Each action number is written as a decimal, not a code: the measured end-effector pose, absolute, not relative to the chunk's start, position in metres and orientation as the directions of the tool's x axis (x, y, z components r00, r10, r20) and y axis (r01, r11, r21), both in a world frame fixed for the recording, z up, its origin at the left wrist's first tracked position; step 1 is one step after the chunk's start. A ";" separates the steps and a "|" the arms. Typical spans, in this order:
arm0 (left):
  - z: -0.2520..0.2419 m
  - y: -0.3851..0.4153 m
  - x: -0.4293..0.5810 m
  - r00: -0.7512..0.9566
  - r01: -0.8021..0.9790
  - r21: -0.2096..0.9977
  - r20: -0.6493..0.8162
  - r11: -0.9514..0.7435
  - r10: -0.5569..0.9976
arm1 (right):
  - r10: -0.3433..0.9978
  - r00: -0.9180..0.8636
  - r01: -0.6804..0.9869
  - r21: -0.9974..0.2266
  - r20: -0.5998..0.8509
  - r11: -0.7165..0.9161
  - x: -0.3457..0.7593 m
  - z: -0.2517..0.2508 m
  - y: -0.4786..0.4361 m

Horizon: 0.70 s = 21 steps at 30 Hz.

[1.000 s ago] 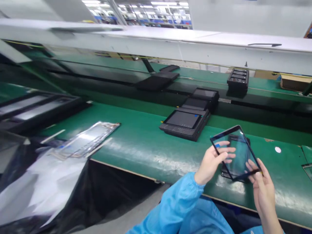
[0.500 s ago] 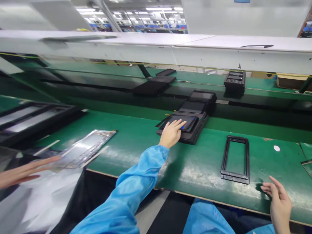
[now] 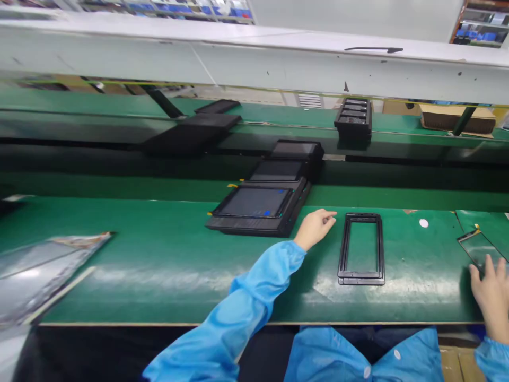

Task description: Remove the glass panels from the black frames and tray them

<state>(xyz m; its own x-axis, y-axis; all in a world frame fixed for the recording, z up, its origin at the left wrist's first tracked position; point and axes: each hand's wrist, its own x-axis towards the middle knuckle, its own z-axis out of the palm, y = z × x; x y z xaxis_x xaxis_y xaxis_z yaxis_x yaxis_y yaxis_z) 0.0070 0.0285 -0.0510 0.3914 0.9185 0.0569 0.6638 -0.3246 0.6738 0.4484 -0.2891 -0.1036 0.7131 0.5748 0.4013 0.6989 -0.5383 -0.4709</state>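
My left hand (image 3: 316, 228) is above the green bench between the black trays and two thin black rectangular frames (image 3: 361, 278). Its fingers are curled together with nothing visible in them. The frames lie nearly stacked and slightly offset. To its left a dark screen panel (image 3: 254, 202) with blue tabs rests on a stack of black trays (image 3: 290, 220). My right hand (image 3: 491, 289) is at the far right with fingers spread, at the near edge of a clear, black-bordered panel (image 3: 475, 241) with a yellow tab. Whether the fingertips touch it I cannot tell.
Silvery wrapped sheets (image 3: 51, 270) lie on the left of the green bench (image 3: 170, 292). A white shelf (image 3: 254, 58) crosses above the bench. Behind stand black trays (image 3: 353, 119) and a cardboard box (image 3: 457, 118). A white round sticker (image 3: 423, 223) lies on the bench.
My left hand has left the screen panel and moved right toward the black frames. My right hand has reached the clear panel. The view has swung right; another person's hand is out of sight.
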 end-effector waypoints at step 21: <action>0.014 -0.057 0.060 0.442 -0.050 0.987 -0.118 0.155 0.889 | 0.523 0.765 0.581 -0.754 0.377 -0.307 0.334 -0.022 -0.374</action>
